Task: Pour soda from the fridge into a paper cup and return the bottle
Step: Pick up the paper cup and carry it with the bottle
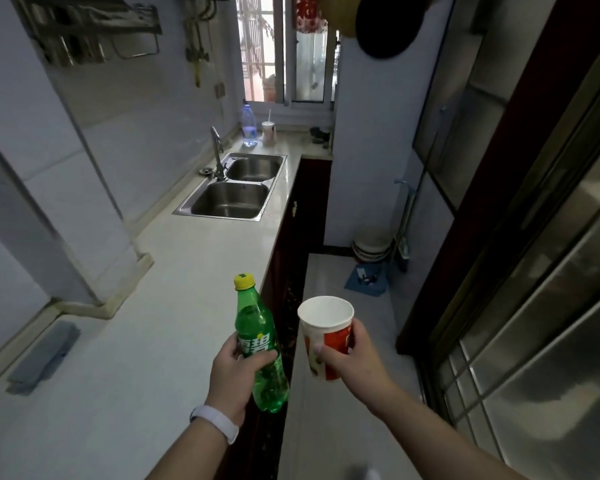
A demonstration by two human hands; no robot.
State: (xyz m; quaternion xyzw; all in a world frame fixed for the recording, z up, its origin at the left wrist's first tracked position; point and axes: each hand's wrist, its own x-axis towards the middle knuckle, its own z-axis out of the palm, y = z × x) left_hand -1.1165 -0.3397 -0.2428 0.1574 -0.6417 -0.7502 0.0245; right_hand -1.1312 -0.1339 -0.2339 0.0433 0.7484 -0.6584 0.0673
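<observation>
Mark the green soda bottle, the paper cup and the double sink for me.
green soda bottle (255, 323), head view, on the green body above the label.
paper cup (328, 332), head view, on the printed outer wall.
double sink (231, 200), head view, on the near basin's bare floor.

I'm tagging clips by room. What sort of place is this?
Most likely a narrow home kitchen: a double steel sink with a faucet set in a long white countertop.
</observation>
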